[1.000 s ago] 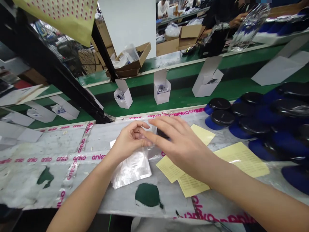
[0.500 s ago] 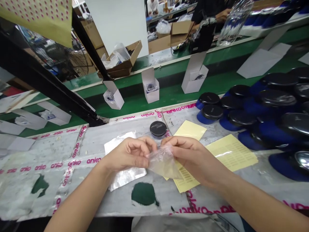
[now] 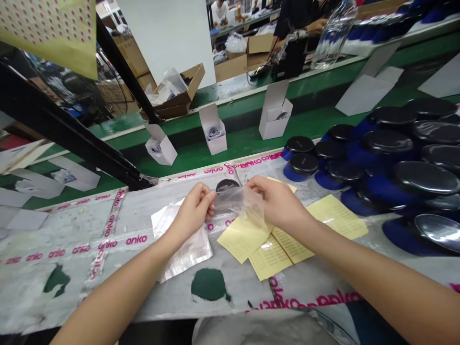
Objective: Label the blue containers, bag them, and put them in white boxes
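Between my two hands a clear plastic bag [image 3: 239, 201] is stretched over the bench. My left hand [image 3: 196, 203] pinches its left end, fingers closed. The right hand [image 3: 276, 201] grips the other end, thumb and fingers pressed together. Just behind the bag sits a round black-lidded container [image 3: 227, 185], partly covered by it. A stack of flat clear bags [image 3: 190, 251] lies under and beside my left wrist. Yellow label sheets [image 3: 269, 258] are spread below the bag and my right hand.
Many blue containers with black lids [image 3: 302, 165] crowd the right side. Open white boxes [image 3: 214, 139] stand on the green conveyor [image 3: 190, 153] behind the bench. A black post [image 3: 122, 163] slants up at the left. Someone's hand shows beyond a clear bottle [image 3: 332, 36].
My hands have moved apart and slightly away from me, so the bag now spans between them. The view has shifted a little, with things appearing further left.
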Available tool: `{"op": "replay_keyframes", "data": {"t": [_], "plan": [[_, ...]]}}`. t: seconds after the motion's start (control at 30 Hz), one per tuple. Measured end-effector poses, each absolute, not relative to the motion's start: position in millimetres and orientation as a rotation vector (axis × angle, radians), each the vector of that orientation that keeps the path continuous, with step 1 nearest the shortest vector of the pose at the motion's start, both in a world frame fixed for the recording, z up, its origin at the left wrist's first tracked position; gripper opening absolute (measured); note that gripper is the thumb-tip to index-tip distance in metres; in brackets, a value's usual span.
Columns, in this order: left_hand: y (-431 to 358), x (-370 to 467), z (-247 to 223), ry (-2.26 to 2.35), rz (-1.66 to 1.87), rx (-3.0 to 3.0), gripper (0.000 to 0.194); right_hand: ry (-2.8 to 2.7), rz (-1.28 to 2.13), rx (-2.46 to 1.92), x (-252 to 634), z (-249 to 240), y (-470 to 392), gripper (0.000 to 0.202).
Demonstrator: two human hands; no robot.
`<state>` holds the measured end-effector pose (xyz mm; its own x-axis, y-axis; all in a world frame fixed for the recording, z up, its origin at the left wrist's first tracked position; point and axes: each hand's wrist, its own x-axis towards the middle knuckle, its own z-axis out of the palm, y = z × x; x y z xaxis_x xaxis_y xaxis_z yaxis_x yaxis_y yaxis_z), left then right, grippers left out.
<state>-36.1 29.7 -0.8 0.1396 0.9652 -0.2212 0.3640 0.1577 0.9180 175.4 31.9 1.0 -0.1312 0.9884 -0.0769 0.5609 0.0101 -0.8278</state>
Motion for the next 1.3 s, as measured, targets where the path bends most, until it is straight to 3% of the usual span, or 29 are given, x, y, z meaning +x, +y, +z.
{"op": "replay_keyframes", "data": {"t": [0.13,0.43,0.5,0.6,0.67,0.87,1.03,1.13,1.2,1.3], "plan": [[52.4,-36.3,-1.5,1.619,0.519,1.791,0.021,-2.033,0.720,-1.722,172.1,9.8,51.2,0.011],[58.7,-36.6,2.5,1.732,0.434,2.080,0.015,-2.207,0.599,-1.620,170.2,5.4,56.7,0.021],[55.1,-44.0,0.2,1.593,0.547,2.045,0.029,-2.212,0.628,-1.479,175.9,2.5,51.9,0.028],[54.3,-45.3,-7.1,1.269,0.730,1.833,0.072,-2.164,0.765,-1.158,176.7,-4.6,50.6,0.062],[56.4,-38.6,-8.7,1.198,0.818,1.660,0.083,-2.032,0.889,-1.087,172.8,-7.5,54.4,0.075],[62.3,-24.0,24.0,1.174,0.813,0.999,0.040,-1.881,0.916,-1.167,163.8,1.3,60.9,0.060],[67.5,-26.4,40.9,1.163,0.483,1.031,0.041,-2.106,0.781,-1.220,159.5,7.2,63.3,0.052],[72.4,-26.9,43.5,1.346,0.403,1.266,0.029,-2.144,0.742,-1.277,158.4,12.4,71.2,0.046],[76.2,-26.4,46.0,1.416,0.364,1.385,0.016,-2.199,0.713,-1.308,156.1,16.5,75.8,0.051],[80.8,-25.9,50.6,1.423,0.435,1.488,0.009,-2.351,0.699,-1.325,148.0,20.6,79.8,0.081]]}}
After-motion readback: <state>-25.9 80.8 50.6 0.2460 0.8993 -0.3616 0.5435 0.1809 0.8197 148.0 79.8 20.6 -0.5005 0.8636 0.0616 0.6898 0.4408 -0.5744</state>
